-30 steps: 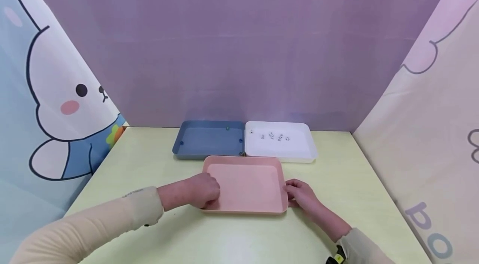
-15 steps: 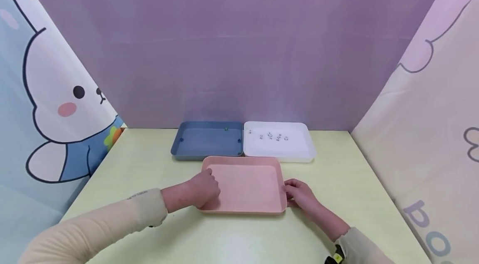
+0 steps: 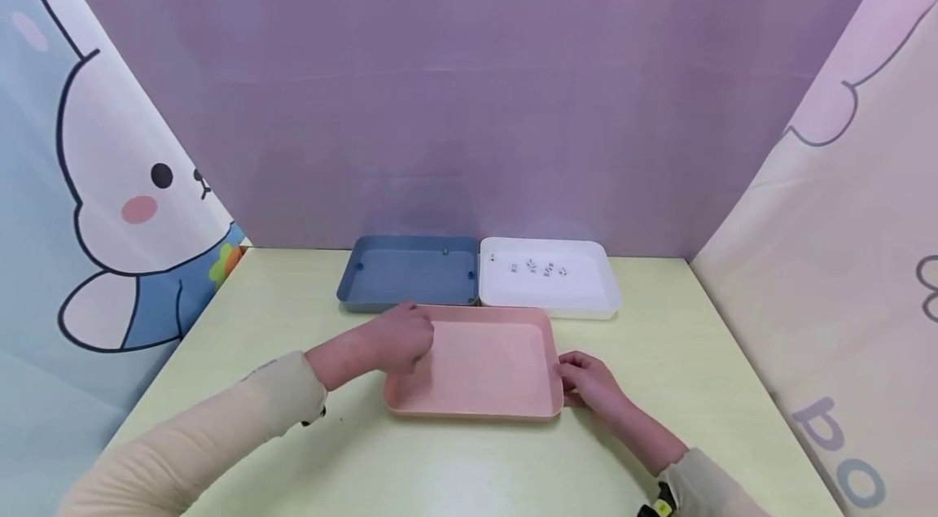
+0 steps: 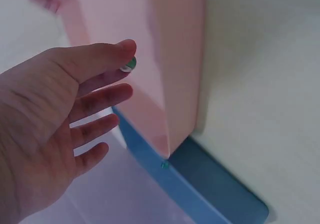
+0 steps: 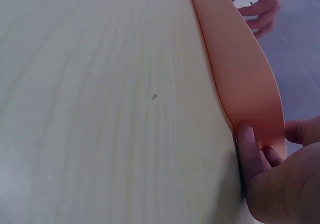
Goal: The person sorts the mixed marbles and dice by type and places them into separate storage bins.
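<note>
My left hand [image 3: 401, 338] is over the left side of the pink tray [image 3: 491, 366], by its far left corner. In the left wrist view, thumb and forefinger pinch a small green-and-white marble [image 4: 129, 65], while the other fingers are loosely bent. My right hand [image 3: 592, 383] grips the tray's right rim; in the right wrist view the thumb and fingers lie on opposite sides of the tray wall. No loose marbles show on the visible part of the pink tray's floor.
Behind the pink tray stand a blue tray [image 3: 403, 307] at left and a white tray [image 3: 586, 312] at right, side by side. Several small marbles lie in the blue one; several small dark-patterned pieces show in the white one. A purple cloth [image 3: 469, 94] hangs behind.
My left hand has moved from the pink tray's near left corner toward its far left corner. A small marble in the blue tray has rolled away from me. My right hand keeps its grip.
</note>
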Motion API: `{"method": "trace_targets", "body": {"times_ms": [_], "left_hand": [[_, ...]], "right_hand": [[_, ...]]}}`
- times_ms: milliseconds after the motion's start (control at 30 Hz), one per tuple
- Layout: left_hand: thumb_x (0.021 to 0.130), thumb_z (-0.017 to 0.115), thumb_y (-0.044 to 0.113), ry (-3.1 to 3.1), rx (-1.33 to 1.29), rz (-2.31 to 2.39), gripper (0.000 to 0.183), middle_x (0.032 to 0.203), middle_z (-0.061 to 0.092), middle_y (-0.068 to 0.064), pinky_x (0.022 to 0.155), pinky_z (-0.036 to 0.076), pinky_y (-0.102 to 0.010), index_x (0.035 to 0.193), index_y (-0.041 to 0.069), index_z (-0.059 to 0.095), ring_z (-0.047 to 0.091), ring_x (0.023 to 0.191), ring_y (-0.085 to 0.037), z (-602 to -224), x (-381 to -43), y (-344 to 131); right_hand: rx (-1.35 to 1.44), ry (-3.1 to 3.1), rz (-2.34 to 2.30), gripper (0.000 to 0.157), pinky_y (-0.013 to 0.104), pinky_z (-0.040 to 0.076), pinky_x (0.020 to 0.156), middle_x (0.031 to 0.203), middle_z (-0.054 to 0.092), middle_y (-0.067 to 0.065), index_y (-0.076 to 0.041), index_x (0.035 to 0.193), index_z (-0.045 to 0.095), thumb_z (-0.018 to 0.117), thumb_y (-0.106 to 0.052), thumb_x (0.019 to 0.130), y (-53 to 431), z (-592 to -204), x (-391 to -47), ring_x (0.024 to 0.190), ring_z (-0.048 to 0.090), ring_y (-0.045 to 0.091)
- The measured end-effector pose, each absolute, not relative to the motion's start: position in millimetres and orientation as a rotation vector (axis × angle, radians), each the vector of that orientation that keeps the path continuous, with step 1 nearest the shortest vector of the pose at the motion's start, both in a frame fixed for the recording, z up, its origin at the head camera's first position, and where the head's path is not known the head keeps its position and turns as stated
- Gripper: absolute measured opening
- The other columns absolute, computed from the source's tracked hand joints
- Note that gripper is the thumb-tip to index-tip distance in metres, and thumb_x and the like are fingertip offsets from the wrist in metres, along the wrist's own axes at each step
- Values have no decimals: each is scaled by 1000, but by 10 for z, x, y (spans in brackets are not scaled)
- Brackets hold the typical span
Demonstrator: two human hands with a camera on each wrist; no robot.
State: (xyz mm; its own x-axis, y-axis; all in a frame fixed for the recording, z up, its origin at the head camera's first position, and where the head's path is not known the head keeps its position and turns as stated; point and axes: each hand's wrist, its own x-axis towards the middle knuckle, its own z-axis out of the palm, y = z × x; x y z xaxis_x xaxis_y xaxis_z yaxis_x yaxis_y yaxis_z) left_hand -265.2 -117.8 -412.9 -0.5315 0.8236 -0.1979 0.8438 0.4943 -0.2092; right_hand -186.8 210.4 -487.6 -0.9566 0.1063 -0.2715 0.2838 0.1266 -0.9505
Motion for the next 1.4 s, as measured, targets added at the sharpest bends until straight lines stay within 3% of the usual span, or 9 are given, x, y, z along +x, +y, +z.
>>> {"method": "trace_targets", "body": {"times_ms": [100, 200, 467, 700, 1033, 1400], "left_hand": [[81, 78, 25, 2682, 1451, -310, 21, 81, 58, 11, 94, 41, -52, 64, 26, 65, 53, 100, -20, -4061, -2753, -1198], [83, 77, 28, 2690, 1423, -202, 13, 89, 60, 10, 94, 40, -54, 72, 27, 70, 53, 101, -20, -4028, -2832, -1196], [84, 76, 23, 2766, 1593, 124, 4, 100, 64, 4, 89, 47, -39, 85, 19, 75, 53, 101, -19, -4095, -3061, -1155], [86, 75, 23, 2817, 1597, 482, 5, 97, 63, 5, 91, 46, -39, 87, 19, 76, 54, 99, -18, -4157, -3301, -1075], [86, 75, 30, 2830, 1376, 748, 6, 97, 63, 11, 99, 41, -41, 87, 24, 75, 55, 104, -15, -4167, -3556, -897], [87, 75, 26, 2776, 1124, 949, 8, 100, 66, 8, 95, 46, -42, 92, 21, 76, 56, 109, -18, -4283, -3710, -869]], "right_hand": [[387, 2256, -1948, 24, 34, 56, 61, 86, 62, 13, 8, 110, 60, 59, -8, 91, 2105, -4876, -1856, 72, 61, 21], [384, 2254, -1953, 24, 34, 57, 61, 86, 62, 13, 8, 110, 59, 59, -7, 91, 2105, -4879, -1843, 72, 62, 21], [381, 2235, -1969, 24, 35, 57, 63, 87, 62, 13, 8, 110, 60, 59, -7, 91, 2113, -4878, -1832, 73, 62, 21], [377, 2242, -1977, 25, 34, 57, 63, 86, 63, 13, 9, 111, 59, 59, -7, 91, 2126, -4860, -1834, 72, 63, 21], [403, 2254, -1958, 23, 34, 57, 62, 88, 62, 13, 8, 110, 60, 59, -7, 91, 2116, -4877, -1845, 73, 62, 21], [411, 2259, -1955, 22, 32, 56, 60, 85, 63, 13, 6, 108, 61, 60, -8, 91, 2047, -4907, -1844, 71, 60, 20]]}}
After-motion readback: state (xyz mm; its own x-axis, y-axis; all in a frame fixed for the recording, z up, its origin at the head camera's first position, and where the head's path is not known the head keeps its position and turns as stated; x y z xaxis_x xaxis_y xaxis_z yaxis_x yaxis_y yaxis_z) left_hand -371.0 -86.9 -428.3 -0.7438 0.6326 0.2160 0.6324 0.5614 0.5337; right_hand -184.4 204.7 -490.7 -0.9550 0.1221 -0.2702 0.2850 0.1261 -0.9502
